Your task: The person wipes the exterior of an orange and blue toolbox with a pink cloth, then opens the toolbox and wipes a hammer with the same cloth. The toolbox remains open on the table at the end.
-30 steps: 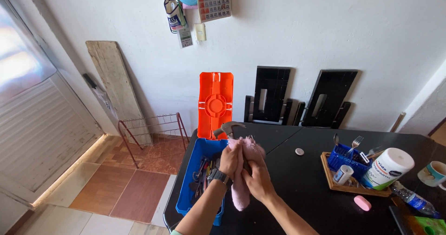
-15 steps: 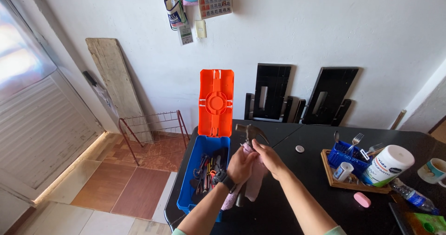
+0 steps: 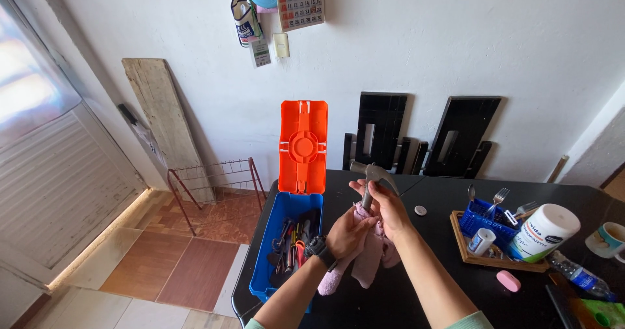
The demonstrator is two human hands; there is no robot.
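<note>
hammer [image 3: 372, 176] in both hands | blue toolbox [image 3: 263, 264] left | tray [image 3: 498, 259] right

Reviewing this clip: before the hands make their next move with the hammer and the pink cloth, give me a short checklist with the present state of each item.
1. Right hand grips the hammer just below its head: ok.
2. Left hand holds the pink cloth around the handle: ok.
3. Hammer head bare of cloth: ok.
4. Blue toolbox open, orange lid upright: ok.
5. Hammer held apart from the white canister and cutlery basket: ok.
6. Handle's lower end: cannot tell, cloth hides it.
</note>
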